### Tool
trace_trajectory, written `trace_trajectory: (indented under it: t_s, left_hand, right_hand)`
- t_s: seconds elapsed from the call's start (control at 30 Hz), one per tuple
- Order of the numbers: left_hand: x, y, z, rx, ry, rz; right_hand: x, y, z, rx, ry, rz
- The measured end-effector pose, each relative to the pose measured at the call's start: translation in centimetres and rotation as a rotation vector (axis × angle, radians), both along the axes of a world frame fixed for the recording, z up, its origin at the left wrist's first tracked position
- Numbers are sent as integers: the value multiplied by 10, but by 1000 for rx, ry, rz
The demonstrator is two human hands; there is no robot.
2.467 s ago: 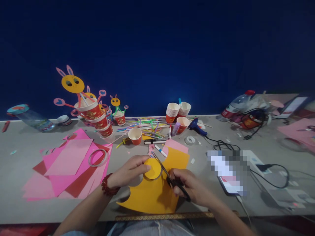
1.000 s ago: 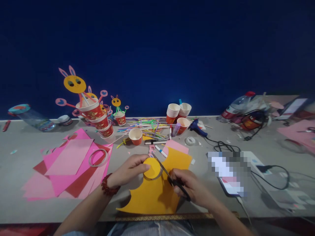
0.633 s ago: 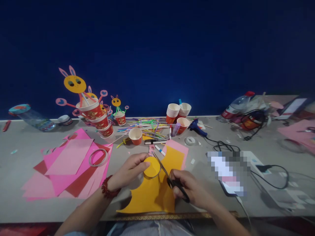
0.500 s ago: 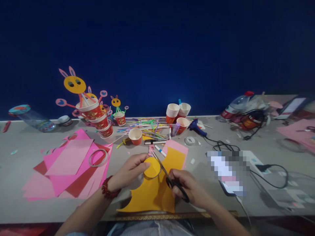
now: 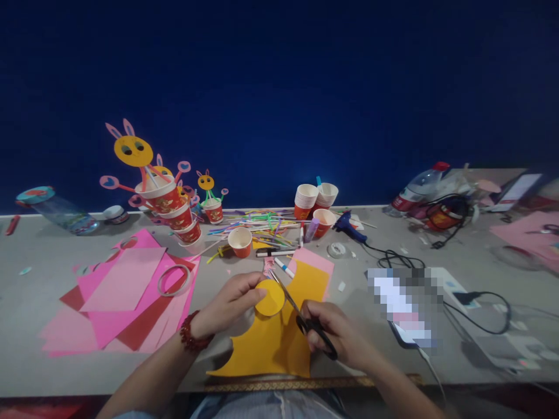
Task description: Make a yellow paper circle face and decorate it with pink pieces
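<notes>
Shifted toward 9 o'clock since earlier, the yellow sheet [image 5: 262, 355] lies beneath the yellow disc [image 5: 271, 299], pinched at 9 o'clock by the left hand [image 5: 236, 301], apparently keeping its rim exposed, while the right hand [image 5: 334, 327], fingers curled, grips the scissors [image 5: 301, 324], blades alongside 2 o'clock.

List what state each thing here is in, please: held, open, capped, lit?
Yellow disc: held by left hand
Scissors: held by right hand; blade gap unclear
Yellow sheet: edge cut in curves
Front paper cup: upright, open
Stacked cups: nested, upright
Right-side bottle: red cap on
Left-side bottle: teal lid on
Phone: screen lit
Glue gun: lying down
</notes>
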State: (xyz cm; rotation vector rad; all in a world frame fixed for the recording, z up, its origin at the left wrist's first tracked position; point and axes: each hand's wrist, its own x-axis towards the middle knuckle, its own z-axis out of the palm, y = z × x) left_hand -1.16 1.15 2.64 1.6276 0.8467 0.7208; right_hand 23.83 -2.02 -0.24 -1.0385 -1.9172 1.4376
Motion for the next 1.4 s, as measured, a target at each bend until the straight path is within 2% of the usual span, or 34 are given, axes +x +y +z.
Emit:
trace_trajectory:
  t_s: [0.37, 1.4]
  left_hand:
    - [-2, 3, -3, 21, -12, -11]
    - [-8, 8, 5, 111, 77, -81]
  right_hand:
    - [1, 1, -1, -5, 0, 11]
    - [6, 8, -2, 73, -48, 60]
